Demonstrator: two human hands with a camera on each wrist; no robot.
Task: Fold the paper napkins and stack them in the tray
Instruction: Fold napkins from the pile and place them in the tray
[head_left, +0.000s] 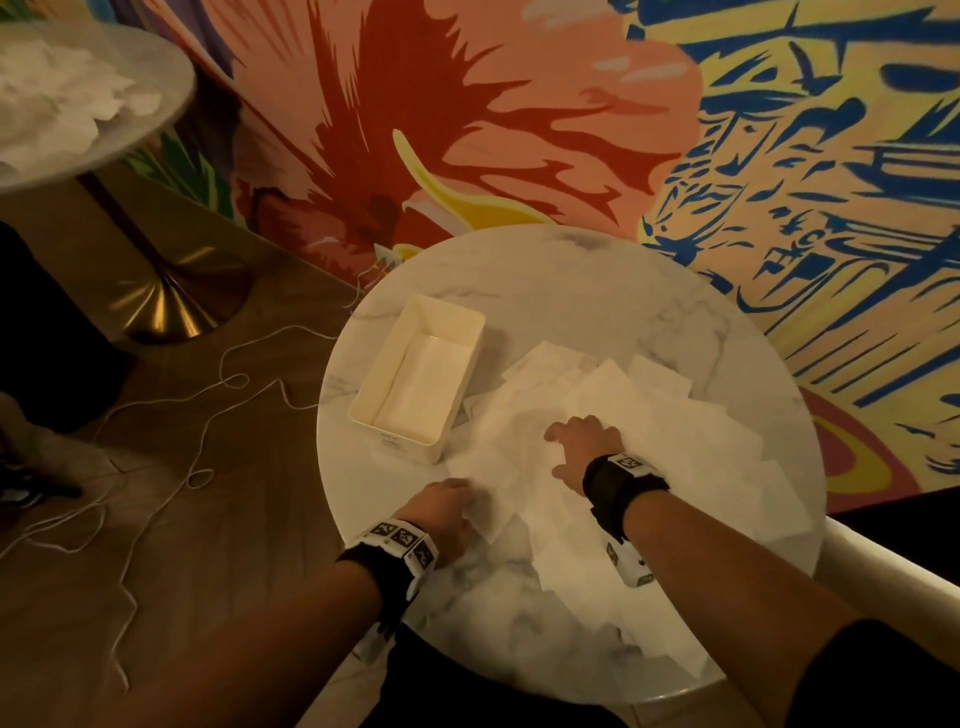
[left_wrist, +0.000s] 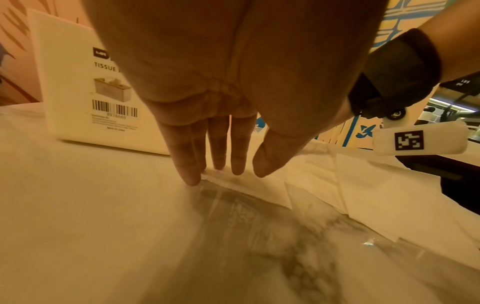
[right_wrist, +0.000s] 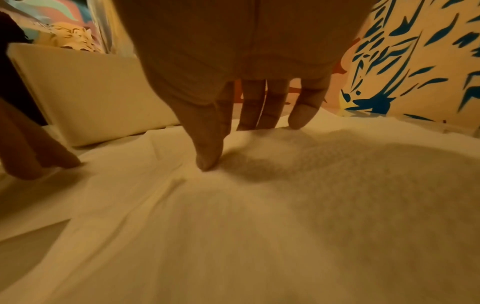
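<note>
Several white paper napkins (head_left: 670, 441) lie loosely overlapped across the round marble table (head_left: 561, 270). A cream rectangular tray (head_left: 415, 382) stands at the table's left, with a pale sheet on its floor. My left hand (head_left: 457, 506) lies flat near the front, fingertips (left_wrist: 192, 179) on the edge of a napkin (left_wrist: 249, 185) just in front of the tray (left_wrist: 72, 82). My right hand (head_left: 576, 441) rests spread on the pile's middle, fingers (right_wrist: 207, 158) straight, pressing a napkin (right_wrist: 259, 216). Neither hand grips anything.
A second round table (head_left: 130, 135) with crumpled white paper stands at the far left on a brass pedestal (head_left: 171, 306). White cord (head_left: 171, 431) trails over the wooden floor. A painted wall (head_left: 571, 130) runs right behind the table.
</note>
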